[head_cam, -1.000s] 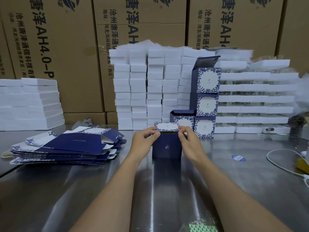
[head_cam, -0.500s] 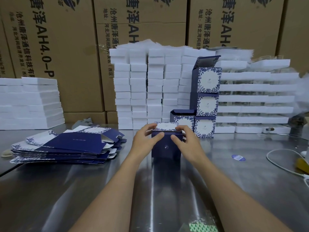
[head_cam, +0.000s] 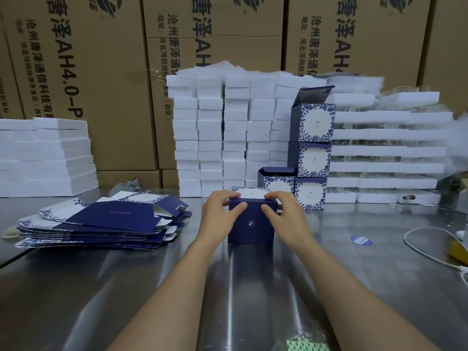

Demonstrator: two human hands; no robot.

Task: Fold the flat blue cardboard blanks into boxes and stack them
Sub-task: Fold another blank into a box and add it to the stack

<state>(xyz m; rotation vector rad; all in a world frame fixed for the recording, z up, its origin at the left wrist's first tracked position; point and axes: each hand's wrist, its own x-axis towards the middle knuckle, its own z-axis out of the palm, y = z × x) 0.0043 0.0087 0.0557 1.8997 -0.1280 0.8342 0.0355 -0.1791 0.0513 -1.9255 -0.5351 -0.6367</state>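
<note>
A dark blue box (head_cam: 251,225) stands upright on the steel table in front of me, its white patterned top flap folded nearly flat. My left hand (head_cam: 219,216) grips its left upper edge, thumb on the front face. My right hand (head_cam: 283,214) grips the right upper edge the same way. A pile of flat blue blanks (head_cam: 101,221) lies to the left. Behind the box, a stack of three folded boxes (head_cam: 312,148) rises, the top one with its lid up. One more folded box (head_cam: 277,177) with an open top sits beside that stack.
White foam blocks (head_cam: 222,133) are stacked in columns at the back, with more at left (head_cam: 45,158) and right (head_cam: 385,153). Brown cartons (head_cam: 83,72) form the back wall. A white cable (head_cam: 428,249), a blue sticker (head_cam: 361,240) and a yellow object (head_cam: 459,250) lie at right.
The top flap, held up by both hands' fingertips a second ago, has been pressed down onto the box. Both hands have dropped onto the box's upper corners.
</note>
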